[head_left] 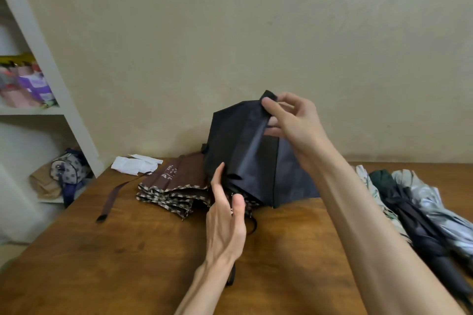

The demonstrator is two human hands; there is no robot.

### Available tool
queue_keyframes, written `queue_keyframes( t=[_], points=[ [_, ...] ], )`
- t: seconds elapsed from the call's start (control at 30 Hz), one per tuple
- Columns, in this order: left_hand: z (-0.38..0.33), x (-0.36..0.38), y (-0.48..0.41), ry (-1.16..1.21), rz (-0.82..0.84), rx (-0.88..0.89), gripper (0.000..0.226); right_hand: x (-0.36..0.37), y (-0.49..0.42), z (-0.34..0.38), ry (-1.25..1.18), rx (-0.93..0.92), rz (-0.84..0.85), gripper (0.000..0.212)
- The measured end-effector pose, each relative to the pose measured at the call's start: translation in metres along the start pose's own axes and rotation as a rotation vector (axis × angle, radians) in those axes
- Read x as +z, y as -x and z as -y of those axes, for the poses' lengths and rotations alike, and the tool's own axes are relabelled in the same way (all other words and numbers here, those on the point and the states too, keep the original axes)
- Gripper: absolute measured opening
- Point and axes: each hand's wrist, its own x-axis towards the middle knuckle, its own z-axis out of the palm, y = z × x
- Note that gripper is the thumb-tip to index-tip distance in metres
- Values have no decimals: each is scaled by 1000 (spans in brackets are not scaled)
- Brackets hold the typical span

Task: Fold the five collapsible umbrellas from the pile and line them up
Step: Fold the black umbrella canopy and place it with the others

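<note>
Wooden table (128,250) runs under both forearms. The black umbrella (243,156) is between the two hands, its canopy slack and half gathered, lifted so that its lower hem sits just off the table by the left hand (225,217). Outside the right forearm, well apart from the right hand (289,123), lies the unfolded pile: a pale printed umbrella (368,186), a dark umbrella (409,212) and a silver-grey umbrella (435,202), side by side and touching. Just beyond the left fingertips is the brown umbrella (174,186) with a checked hem, its pleats stacked flat and its tie strap (112,197) trailing loose farther out. Right hand: thumb and forefinger pinch a top corner of the black canopy and hold it up. Left hand: fingers straight, laid against the lower fold of cloth near the rib ends, thumb free, gripping nothing. A black wrist strap (231,276) shows under the left wrist; the handle is hidden. Judgement: the umbrella looks light. The cloth is thin, limp and probably slick, so a pinch at the hem or a panel crease should hold better than a flat press. The ribs are stiff but thin and hinged, and would likely bend if forced sideways. The best holds look to be the rib tips for pleating and the shaft for support.
</note>
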Motion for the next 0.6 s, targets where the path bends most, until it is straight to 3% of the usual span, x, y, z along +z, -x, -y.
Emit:
queue_keyframes(
  t=[0.1,0.2,0.27,0.47,0.6],
  points=[
    [-4,0,3,-108,23,26,129,21,-7,-2,-18,50,78,9],
    [-12,6,6,-118,-62,-2,99,34,-10,-12,38,77,151,4],
    [-17,10,7,-128,-110,-84,83,35,-14,-20,125,55,193,16],
    [-10,11,2,-45,-206,-73,106,22,-16,-34,388,-124,224,45],
    [-5,7,-2,-15,-226,65,93,22,-14,-42,409,-196,257,46]
  ],
)
